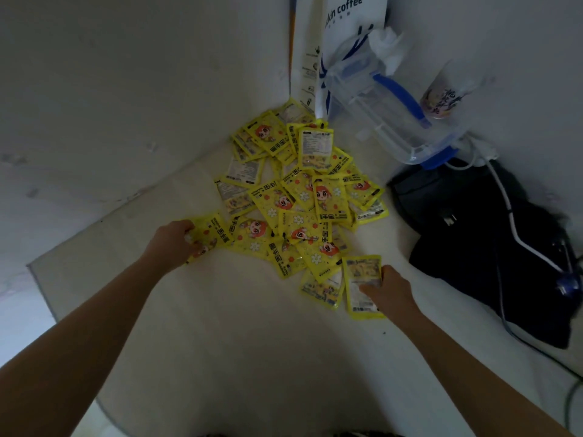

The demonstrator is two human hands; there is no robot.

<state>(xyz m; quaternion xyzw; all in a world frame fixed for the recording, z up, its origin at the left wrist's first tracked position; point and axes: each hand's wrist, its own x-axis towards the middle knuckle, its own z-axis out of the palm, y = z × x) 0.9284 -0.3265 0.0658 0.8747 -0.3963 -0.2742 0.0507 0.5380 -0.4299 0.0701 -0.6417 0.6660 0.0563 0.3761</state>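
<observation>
Head view: two hands [172,244] [391,291] grip two packets [210,232] [359,275].

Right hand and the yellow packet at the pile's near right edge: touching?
Touching. Head view: the right hand pinches the yellow packet, with its thumb on the packet's face and its fingers curled over the far right corner.

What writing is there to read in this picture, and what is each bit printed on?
"kin coffee", its start cut off: on the white paper bag.
"手宝" and "HAND WARMER": on the fronts of the yellow packets.
Fine print on the packet backs: too small to read.
Dark brush characters on the plastic cup: too blurred to read.
</observation>
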